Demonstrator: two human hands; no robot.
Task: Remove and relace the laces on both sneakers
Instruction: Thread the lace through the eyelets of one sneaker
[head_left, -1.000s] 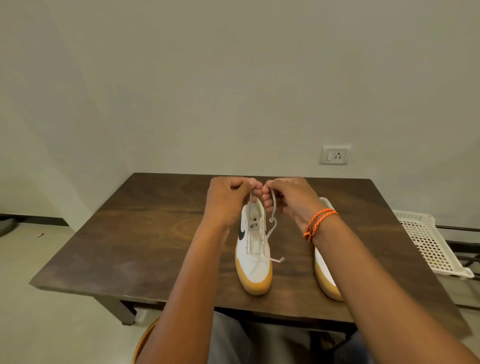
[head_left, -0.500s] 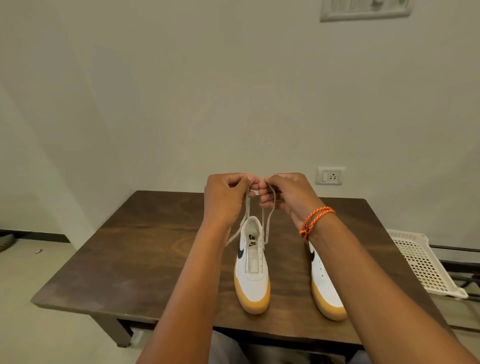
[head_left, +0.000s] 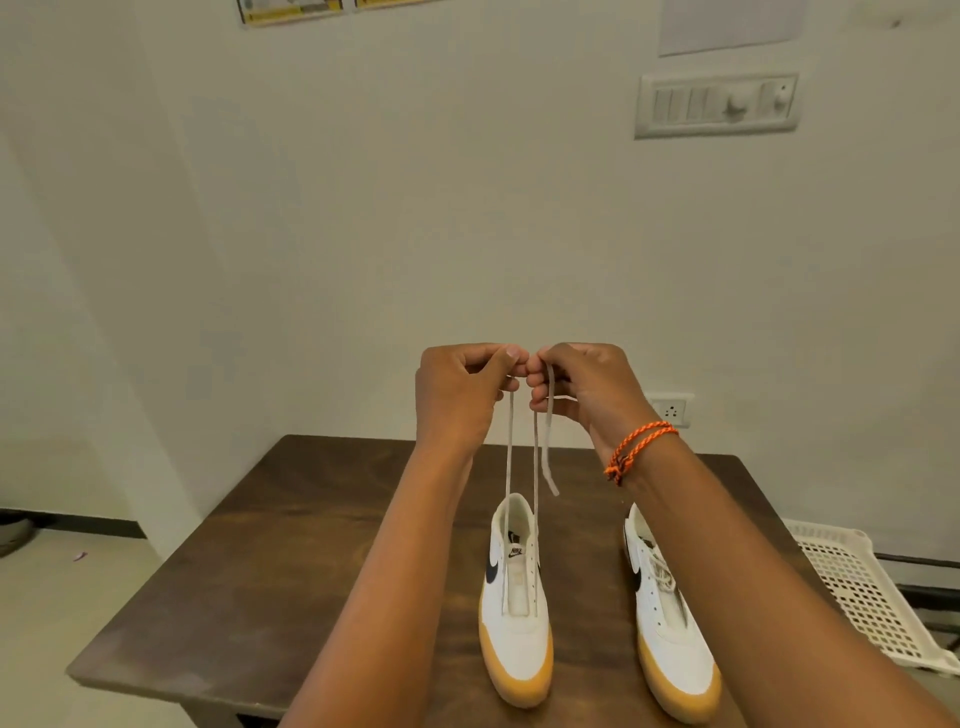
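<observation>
We read "NIKE" on the tongue tab of the left sneaker (head_left: 515, 597), and a dark swoosh marked its side; a like swoosh showed on the right sneaker (head_left: 670, 618). The papers at the wall's top edge were too small to read.

Both sneakers stood on the table (head_left: 291, 545), at about 5 o'clock from its middle, side by side but apart. Each had its long axis running toward 12 o'clock, with the gum toe nearest us at 6 and the heel toward the wall. The right one kept its lace tangled over the tongue.

Our hands were raised well above the left sneaker, knuckles touching. The left hand (head_left: 457, 395) pinched one strand of the lace (head_left: 535, 493) between thumb and forefinger; the right hand (head_left: 582, 389) gripped the other strand with curled fingers, a loose tip dangling toward 5 o'clock. Both strands ran taut and nearly straight down to the lowest eyelets, near the toe. An orange bracelet (head_left: 636, 449) circled the right wrist.

Compared with half a second earlier, we had lifted our hands higher, so the strands were longer and straighter, and the view had tipped up to show a switch panel (head_left: 717, 105) on the wall. A socket (head_left: 672, 409) sat behind the right hand, and a white basket (head_left: 857, 587) lay at 3 o'clock
</observation>
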